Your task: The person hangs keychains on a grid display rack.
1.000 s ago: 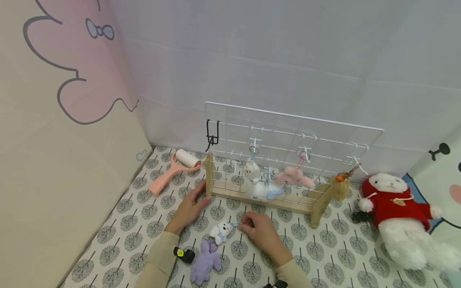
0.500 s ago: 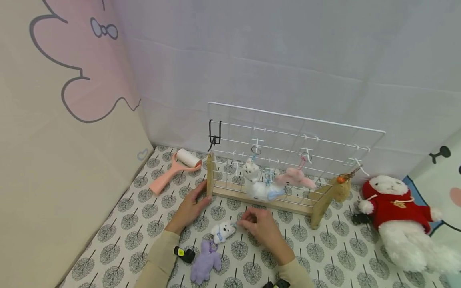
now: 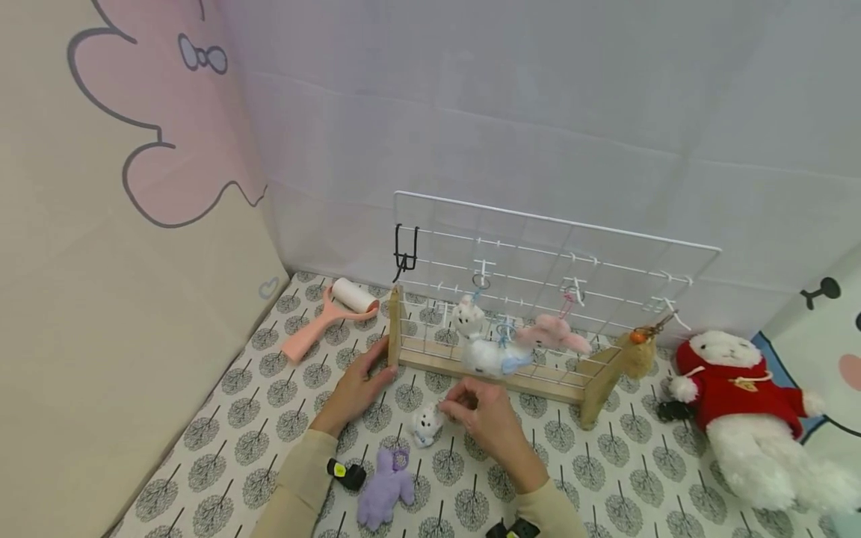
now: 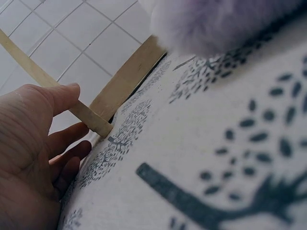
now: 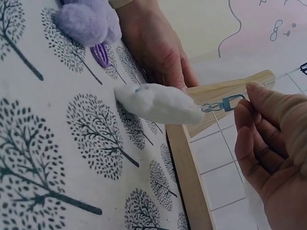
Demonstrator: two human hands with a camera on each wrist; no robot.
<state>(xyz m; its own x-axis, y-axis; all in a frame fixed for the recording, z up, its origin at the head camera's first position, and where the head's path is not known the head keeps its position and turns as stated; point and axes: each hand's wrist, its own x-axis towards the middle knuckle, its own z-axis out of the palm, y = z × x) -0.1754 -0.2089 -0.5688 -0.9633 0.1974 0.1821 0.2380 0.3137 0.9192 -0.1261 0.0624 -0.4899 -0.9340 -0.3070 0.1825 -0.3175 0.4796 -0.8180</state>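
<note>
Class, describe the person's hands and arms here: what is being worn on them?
The left hand and right hand are bare, without gloves. Both arms have long beige sleeves. A small black box with a yellow-green mark sits by the left sleeve; another black device shows by the right.

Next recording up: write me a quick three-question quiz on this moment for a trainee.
1. What is the right hand pinching?
2. True or false: the purple plush lies on the tree-print cloth.
3. Which part of the wire rack is the left hand holding? A: top rail; B: left wooden end; C: right wooden end.

Key: 1. The blue-green clasp on the white plush. 2. True. 3. B.
</note>
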